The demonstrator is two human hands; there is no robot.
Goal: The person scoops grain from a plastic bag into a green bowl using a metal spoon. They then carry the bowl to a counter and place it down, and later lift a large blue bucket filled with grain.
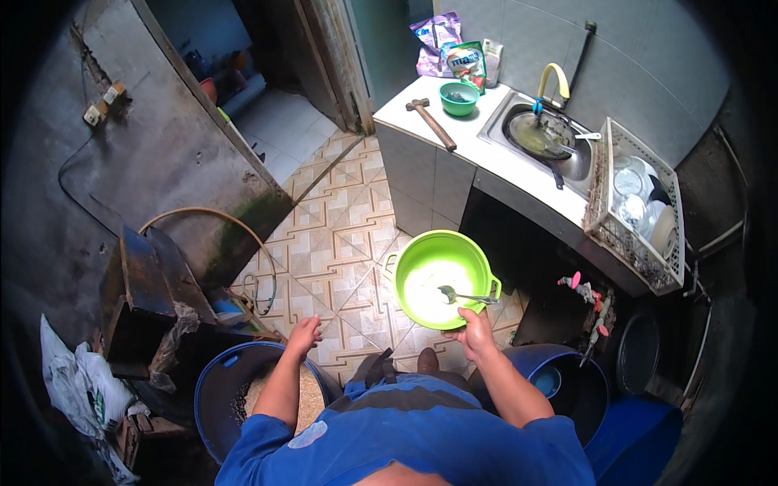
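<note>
My right hand point(474, 334) grips the near rim of a lime-green plastic basin point(405, 279) with two side handles, held up in front of my body. Inside it rests a metal spoon point(466, 298), its bowl in the whitish, brightly lit bottom and its handle crossing the right rim near my fingers. To the left, my left hand point(304, 335) is held out empty with its fingers apart, above the edge of a blue drum point(212, 374). Tan, grainy stuff point(309, 398) fills part of that drum.
A white counter point(405, 134) bears a hammer point(432, 123), a small green bowl point(459, 98) and detergent bags point(438, 44). Beyond them a sink point(579, 166) holds a dark pan point(535, 134). A dish rack point(636, 202) stands at the right. Another blue drum point(587, 381) stands by my right side.
</note>
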